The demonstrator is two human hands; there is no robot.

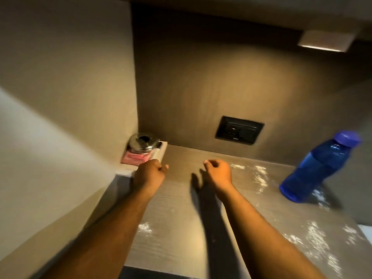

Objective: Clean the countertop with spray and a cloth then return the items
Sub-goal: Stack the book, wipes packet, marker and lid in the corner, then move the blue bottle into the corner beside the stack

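Observation:
The wood-grain countertop (177,208) carries white powdery smears (259,176) at the back right and along the right side. My left hand (150,173) rests at the near right corner of a white tray (163,153) in the back left corner; its fingers curl out of sight, so any grip is unclear. Above the middle of the counter my right hand (218,172) hovers, fingers loosely bent and apart, with nothing in it. No spray bottle or cloth is in view.
The tray carries a shiny metal ashtray (144,142) and a pink packet (134,158). A blue water bottle (316,168) stands at the right. A black socket plate (239,130) sits on the back wall. A side wall closes the left.

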